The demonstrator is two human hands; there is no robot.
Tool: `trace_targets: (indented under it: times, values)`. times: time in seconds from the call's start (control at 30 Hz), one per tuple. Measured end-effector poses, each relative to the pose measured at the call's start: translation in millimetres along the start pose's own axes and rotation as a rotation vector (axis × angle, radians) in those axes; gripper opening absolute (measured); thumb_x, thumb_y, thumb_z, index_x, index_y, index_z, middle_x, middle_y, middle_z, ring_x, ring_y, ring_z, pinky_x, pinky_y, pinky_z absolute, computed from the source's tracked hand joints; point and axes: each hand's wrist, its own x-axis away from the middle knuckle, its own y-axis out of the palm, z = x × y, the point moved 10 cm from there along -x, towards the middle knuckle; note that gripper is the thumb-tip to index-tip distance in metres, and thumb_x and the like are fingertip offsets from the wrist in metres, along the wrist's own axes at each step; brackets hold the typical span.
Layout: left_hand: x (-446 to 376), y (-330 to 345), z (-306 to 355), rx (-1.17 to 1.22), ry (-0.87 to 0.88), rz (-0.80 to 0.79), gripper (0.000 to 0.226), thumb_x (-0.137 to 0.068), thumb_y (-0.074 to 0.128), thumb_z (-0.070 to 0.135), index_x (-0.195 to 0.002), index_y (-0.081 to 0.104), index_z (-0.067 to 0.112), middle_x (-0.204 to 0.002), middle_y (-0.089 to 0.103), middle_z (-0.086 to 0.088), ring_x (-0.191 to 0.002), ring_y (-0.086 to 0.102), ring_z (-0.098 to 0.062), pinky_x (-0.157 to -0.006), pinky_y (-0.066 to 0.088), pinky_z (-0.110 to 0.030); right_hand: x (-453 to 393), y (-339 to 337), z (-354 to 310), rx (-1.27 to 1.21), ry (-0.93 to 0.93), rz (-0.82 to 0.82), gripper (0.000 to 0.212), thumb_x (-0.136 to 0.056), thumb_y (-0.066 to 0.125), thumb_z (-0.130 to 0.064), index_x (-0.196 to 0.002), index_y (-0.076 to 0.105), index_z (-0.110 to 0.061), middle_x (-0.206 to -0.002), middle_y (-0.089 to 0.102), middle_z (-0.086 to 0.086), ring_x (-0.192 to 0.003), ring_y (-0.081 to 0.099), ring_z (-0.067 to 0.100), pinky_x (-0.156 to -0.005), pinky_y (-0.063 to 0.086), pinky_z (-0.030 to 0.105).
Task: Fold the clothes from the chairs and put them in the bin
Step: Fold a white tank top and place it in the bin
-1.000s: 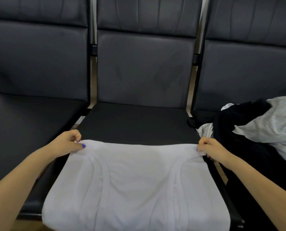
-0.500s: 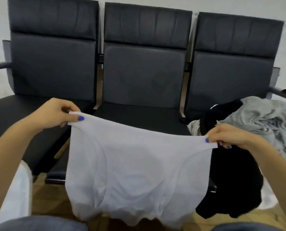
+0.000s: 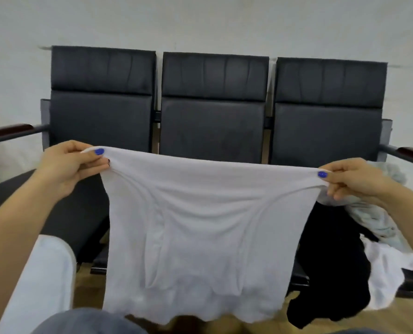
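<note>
Pinching white garment (image 3: pixel 200 225) top corners: left hand (image 3: pixel 73 162), right hand (image 3: pixel 352 179), held aloft.

1. Only one view is showing this moment — a wide-angle camera worn on the person's head, so no second view is sharing the scene.
2. It is facing forward and slightly down, looking square onto a row of three black chairs (image 3: pixel 212 112) against a pale wall (image 3: pixel 200 20).
3. It is sitting close: both hands — left hand (image 3: pixel 73 162), right hand (image 3: pixel 352 180) — are reaching into the middle of the frame, forearms entering from the lower corners.
4. The wide lens is bending the edges, and the floor (image 3: pixel 87 288) is showing at the bottom.
</note>
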Motion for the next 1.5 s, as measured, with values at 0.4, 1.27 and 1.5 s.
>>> trace_targets:
  times: [0.4,1.27,1.5]
  values:
    - [-77,35,-43,-0.183,-0.071,0.036,0.006,-0.086,0.064,0.0,-0.09,0.06,0.002,-0.095,0.065,-0.017,-0.086,0.068,-0.03,-0.065,0.06,-0.03,-98,37,30,-0.031,0.223,0.043,0.015,-0.089,0.054,0.013,-0.088,0.067,0.005,-0.082,0.065,0.019,-0.045,0.065,0.015,-0.042,0.052,0.019]
    - [-164,91,-156,0.009,-0.062,0.098,0.013,-0.089,0.059,-0.006,-0.085,0.06,0.006,-0.1,0.065,-0.016,-0.093,0.068,-0.024,-0.088,0.052,-0.033,-223,72,99,-0.349,0.215,0.326,0.016,-0.09,0.056,0.006,-0.105,0.063,0.006,-0.101,0.063,0.022,-0.08,0.066,0.029,-0.063,0.06,0.026]
    - [-94,53,-184,0.066,-0.168,0.095,0.027,-0.087,0.04,-0.018,-0.07,0.051,0.001,-0.094,0.063,-0.018,-0.09,0.064,-0.028,-0.086,0.055,-0.036,-128,83,139,-0.285,0.197,0.212,0.011,-0.09,0.057,0.007,-0.094,0.066,0.004,-0.091,0.066,0.022,-0.079,0.068,0.025,-0.06,0.058,0.02]
